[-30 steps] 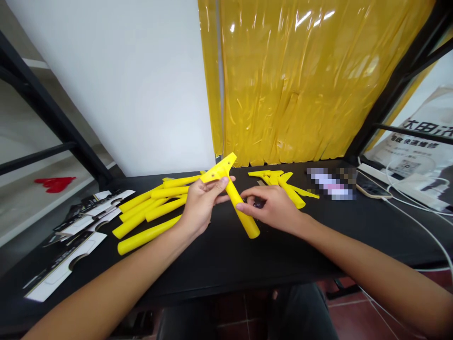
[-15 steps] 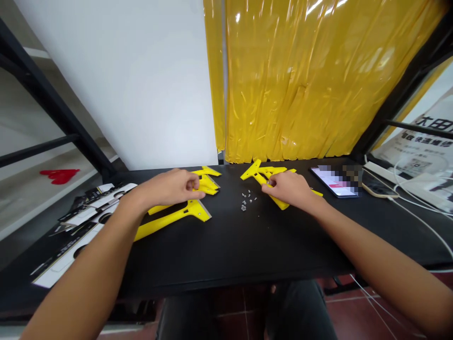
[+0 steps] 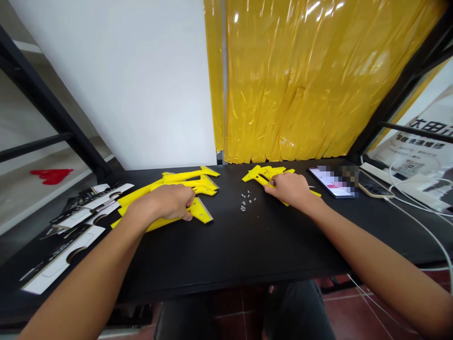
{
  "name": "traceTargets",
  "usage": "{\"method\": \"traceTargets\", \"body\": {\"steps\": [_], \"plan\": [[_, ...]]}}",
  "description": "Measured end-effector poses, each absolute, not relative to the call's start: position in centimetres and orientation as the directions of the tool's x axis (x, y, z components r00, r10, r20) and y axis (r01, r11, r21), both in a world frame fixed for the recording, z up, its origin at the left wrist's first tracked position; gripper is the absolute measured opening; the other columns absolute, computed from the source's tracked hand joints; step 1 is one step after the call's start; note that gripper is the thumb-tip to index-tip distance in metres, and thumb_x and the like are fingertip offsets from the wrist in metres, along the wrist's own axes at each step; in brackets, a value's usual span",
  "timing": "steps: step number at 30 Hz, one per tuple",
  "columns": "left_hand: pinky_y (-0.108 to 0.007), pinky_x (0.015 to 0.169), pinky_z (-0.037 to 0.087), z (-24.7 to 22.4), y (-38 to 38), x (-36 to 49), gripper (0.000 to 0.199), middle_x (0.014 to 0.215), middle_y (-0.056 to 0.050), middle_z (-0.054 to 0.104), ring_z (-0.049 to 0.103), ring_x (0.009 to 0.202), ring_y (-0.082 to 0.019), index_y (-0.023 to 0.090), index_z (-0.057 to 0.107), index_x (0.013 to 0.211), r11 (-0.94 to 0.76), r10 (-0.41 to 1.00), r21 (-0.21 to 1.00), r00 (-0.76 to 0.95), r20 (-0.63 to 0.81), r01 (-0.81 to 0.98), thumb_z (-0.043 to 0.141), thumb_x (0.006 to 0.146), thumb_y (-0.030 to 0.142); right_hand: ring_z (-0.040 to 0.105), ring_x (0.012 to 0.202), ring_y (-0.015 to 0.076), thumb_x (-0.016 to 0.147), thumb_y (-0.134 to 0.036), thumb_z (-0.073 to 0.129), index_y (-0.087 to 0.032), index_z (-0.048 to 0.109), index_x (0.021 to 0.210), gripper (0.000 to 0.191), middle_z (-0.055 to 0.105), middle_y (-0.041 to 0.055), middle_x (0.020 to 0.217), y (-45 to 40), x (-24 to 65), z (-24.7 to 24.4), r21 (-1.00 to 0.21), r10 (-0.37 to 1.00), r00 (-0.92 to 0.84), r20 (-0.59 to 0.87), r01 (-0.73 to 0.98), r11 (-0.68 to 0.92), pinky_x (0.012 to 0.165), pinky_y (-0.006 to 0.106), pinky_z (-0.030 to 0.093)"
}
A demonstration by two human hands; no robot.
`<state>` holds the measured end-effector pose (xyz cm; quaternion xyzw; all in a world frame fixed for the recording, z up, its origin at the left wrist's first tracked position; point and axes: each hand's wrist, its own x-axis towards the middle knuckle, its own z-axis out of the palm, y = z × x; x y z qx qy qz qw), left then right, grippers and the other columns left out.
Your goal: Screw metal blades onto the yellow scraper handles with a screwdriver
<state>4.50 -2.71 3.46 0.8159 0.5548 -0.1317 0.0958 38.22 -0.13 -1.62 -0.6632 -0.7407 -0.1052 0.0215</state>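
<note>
The left hand is clenched over a yellow plastic scraper, its fingers curled down around the handle just behind the metal-edged head. The right hand is closed too, its fingers bunched against a cluster of yellow scrapers. A small glint of metal is seen at its fingertips, but what is pinched there is mostly hidden, and it cannot be told whether a scraper is gripped or only touched. All of this is laid out on a black table, with a yellow plastic sheet hanging behind its far edge. Toward the left end of the table, overlapping printed card packaging is spread out. Nearer the middle, a further group of yellow scrapers lies beneath and beyond the left hand, their handles partly hidden by the hand and forearm. Toward the right end, a phone lies with its screen pixelated and unreadable, and white cables run past it. Near the middle of the table, between the two hands, small metal screws are scattered, too small to be told apart clearly.
</note>
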Motion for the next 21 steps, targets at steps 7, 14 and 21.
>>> {"method": "traceTargets", "body": {"steps": [7, 14, 21], "plan": [[-0.029, 0.059, 0.035, 3.3, -2.1, 4.8, 0.035, 0.081, -0.001, 0.062, 0.054, 0.066, -0.017, 0.021, 0.06, 0.099, -0.402, 0.853, 0.345, 0.484, -0.196, 0.848, 0.073, 0.072, 0.039, 0.072, 0.091, 0.0337, 0.092, -0.051, 0.048, -0.016, 0.066, 0.111, 0.044, 0.075, 0.0158, 0.099, 0.4, 38.5, -1.8, 0.105, 0.98, -0.061, 0.188, 0.994, 0.042, 0.068, 0.036, 0.047], [-0.026, 0.054, 0.042, 2.8, -2.7, 8.2, 0.037, 0.075, 0.004, 0.049, 0.049, 0.061, -0.012, 0.019, 0.06, 0.098, -0.142, 0.869, 0.85, 0.475, -0.139, 0.508, 0.078, 0.074, 0.041, 0.072, 0.091, 0.0347, 0.095, -0.047, 0.046, -0.016, 0.065, 0.116, 0.042, 0.075, 0.0173, 0.099, 0.7, 39.0, -2.1, 0.117, 0.975, -0.075, 0.21, 0.992, 0.052, 0.068, 0.037, 0.047], [-0.025, 0.048, 0.041, 1.4, -3.2, 10.4, 0.025, 0.071, 0.0, 0.056, 0.051, 0.058, -0.01, 0.017, 0.06, 0.082, 0.098, 0.893, 0.965, 0.406, -0.193, 0.242, 0.078, 0.08, 0.033, 0.072, 0.095, 0.0337, 0.097, -0.045, 0.048, -0.018, 0.069, 0.117, 0.04, 0.075, 0.0184, 0.104, 1.1, 39.8, -2.0, 0.112, 0.978, -0.059, 0.201, 0.993, 0.037, 0.071, 0.036, 0.047]]}}
